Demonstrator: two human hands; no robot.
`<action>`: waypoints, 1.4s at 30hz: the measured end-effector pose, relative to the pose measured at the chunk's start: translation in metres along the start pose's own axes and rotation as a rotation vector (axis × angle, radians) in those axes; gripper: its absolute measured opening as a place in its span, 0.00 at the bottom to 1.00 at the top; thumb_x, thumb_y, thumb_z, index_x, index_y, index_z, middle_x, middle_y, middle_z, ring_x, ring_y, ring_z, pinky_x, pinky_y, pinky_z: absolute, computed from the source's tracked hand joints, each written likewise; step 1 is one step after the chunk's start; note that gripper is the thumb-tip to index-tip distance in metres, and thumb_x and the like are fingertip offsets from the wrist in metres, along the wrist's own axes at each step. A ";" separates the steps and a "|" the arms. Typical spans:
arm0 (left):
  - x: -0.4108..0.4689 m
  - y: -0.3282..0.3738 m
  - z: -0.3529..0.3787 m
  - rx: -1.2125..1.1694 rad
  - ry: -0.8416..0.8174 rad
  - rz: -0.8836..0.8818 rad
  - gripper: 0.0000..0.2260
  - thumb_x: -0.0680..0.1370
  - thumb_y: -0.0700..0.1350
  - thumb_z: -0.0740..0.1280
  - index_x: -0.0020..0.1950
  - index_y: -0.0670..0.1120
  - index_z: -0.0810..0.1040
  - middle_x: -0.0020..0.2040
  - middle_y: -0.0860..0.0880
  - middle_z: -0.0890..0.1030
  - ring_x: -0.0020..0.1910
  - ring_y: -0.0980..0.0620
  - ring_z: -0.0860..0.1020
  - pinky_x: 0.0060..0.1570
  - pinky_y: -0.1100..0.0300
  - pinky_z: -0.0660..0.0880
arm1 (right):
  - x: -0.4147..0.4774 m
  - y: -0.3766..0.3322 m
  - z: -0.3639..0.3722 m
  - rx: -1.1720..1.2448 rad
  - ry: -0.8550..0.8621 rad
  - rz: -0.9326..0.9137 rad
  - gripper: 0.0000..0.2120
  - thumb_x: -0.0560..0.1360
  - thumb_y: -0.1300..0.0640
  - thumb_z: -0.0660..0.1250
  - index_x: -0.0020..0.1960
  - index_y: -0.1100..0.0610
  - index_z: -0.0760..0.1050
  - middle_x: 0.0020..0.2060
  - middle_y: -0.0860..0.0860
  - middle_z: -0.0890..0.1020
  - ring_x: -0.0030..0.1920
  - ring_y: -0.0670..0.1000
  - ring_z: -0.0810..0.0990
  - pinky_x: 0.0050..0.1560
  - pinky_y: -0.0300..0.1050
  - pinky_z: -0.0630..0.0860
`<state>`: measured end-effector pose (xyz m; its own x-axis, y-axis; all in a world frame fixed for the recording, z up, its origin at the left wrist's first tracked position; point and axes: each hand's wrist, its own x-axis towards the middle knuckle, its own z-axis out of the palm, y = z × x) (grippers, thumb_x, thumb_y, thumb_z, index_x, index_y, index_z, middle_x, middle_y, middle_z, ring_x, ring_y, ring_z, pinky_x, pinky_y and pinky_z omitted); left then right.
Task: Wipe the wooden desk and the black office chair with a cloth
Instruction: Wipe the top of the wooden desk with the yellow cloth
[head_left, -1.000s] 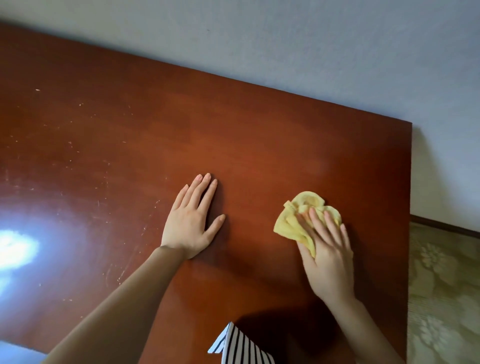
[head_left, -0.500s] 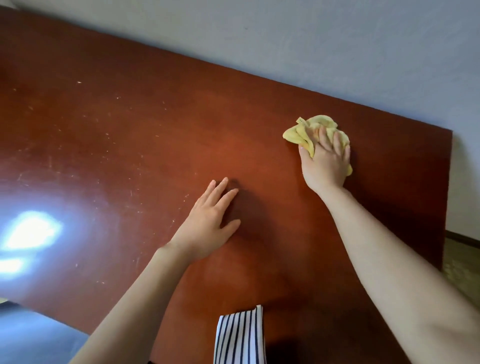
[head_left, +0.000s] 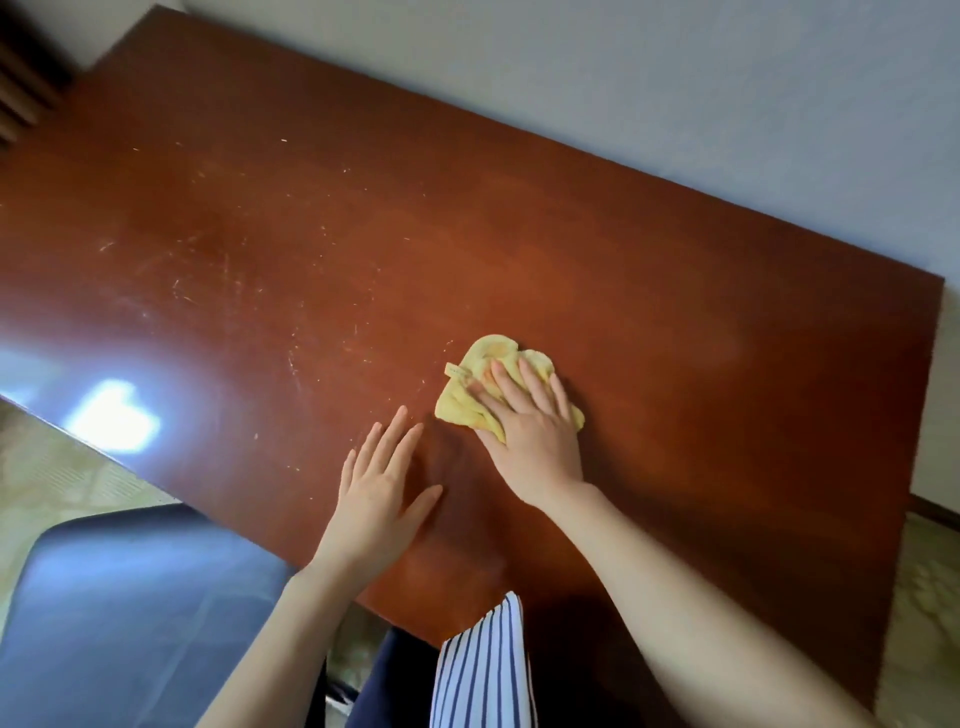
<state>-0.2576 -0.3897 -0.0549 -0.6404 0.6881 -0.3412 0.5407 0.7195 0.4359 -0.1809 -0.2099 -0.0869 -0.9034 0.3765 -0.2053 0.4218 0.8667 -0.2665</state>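
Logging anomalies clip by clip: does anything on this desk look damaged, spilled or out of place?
Pale scratches and specks mark the left half of the reddish-brown wooden desk, left of the crumpled yellow cloth pressed under the right hand. The left hand lies flat beside it. Nothing is spilled or askew.

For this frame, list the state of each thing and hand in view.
Wooden desk: glossy, pale specks across its left half.
Yellow cloth: bunched, on the desk.
Right hand: fingers straight, pressing the cloth.
Left hand: flat on the desk, holding nothing.
Black office chair: untouched, by near edge.
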 end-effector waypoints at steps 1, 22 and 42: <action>-0.005 -0.002 0.003 0.005 0.015 -0.018 0.30 0.79 0.54 0.62 0.78 0.53 0.52 0.75 0.60 0.41 0.77 0.50 0.42 0.74 0.49 0.41 | -0.012 -0.003 0.003 0.008 0.004 -0.017 0.22 0.80 0.41 0.52 0.74 0.41 0.60 0.76 0.44 0.57 0.77 0.51 0.47 0.75 0.54 0.40; -0.077 -0.048 0.034 0.016 0.184 -0.443 0.55 0.61 0.74 0.58 0.78 0.42 0.48 0.78 0.39 0.44 0.76 0.40 0.43 0.66 0.29 0.47 | -0.022 0.062 -0.027 -0.057 -0.110 0.146 0.25 0.81 0.42 0.48 0.76 0.41 0.47 0.77 0.43 0.49 0.76 0.49 0.42 0.75 0.47 0.39; -0.070 -0.061 0.010 0.167 -0.051 -0.561 0.64 0.61 0.74 0.67 0.74 0.34 0.35 0.75 0.33 0.38 0.75 0.37 0.39 0.72 0.44 0.41 | 0.040 -0.050 0.002 -0.155 -0.121 -0.063 0.26 0.80 0.38 0.47 0.76 0.40 0.48 0.77 0.46 0.47 0.76 0.53 0.40 0.74 0.55 0.37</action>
<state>-0.2399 -0.4808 -0.0654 -0.8287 0.1982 -0.5234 0.2077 0.9773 0.0412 -0.2378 -0.2384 -0.0834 -0.9076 0.2862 -0.3072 0.3395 0.9308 -0.1358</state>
